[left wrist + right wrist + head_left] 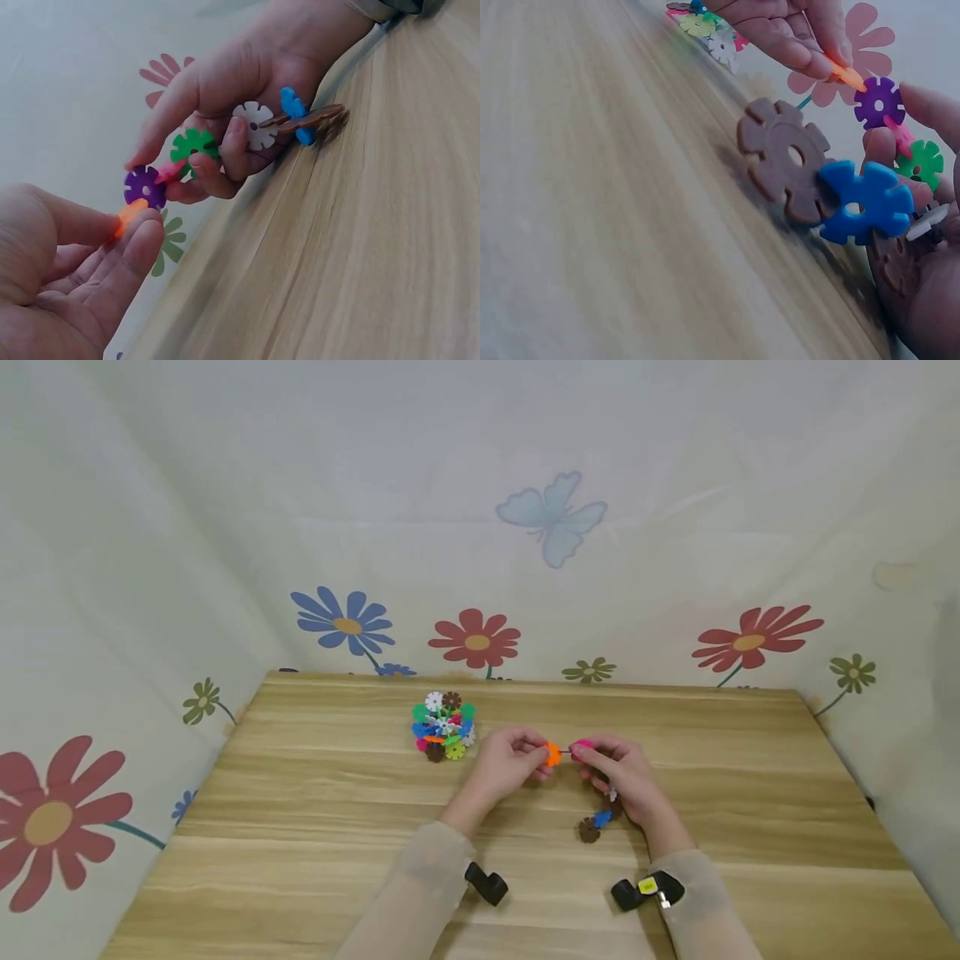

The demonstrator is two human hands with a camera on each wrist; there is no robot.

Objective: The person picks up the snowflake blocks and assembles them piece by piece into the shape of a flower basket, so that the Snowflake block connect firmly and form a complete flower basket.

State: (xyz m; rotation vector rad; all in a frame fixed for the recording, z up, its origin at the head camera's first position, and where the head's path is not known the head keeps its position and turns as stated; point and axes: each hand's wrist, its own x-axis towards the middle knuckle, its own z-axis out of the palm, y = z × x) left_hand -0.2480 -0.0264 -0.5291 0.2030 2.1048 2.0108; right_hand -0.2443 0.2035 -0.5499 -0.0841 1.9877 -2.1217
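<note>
My left hand (504, 766) pinches an orange notched disc (553, 755) between thumb and fingers. Its edge meets a purple notched disc (136, 185), though whether the slots are fully joined I cannot tell. Just to the right, my right hand (628, 778) grips a chain of such discs near its purple end. Behind the purple one come a pink disc (899, 137), a green disc (188, 142) and a white disc (263, 135) along the fingers. Past the palm hang a blue disc (870, 187) and brown discs, the end brown disc (769, 142) being lowest, close above the table.
A ball-like cluster of many-coloured discs (435, 731) sits on the wooden table (300, 860), left of the hands. Black wrist cameras (487, 885) jut inward from both sleeves. Behind the table's far edge hangs a pale cloth (420, 485) printed with flowers and a butterfly.
</note>
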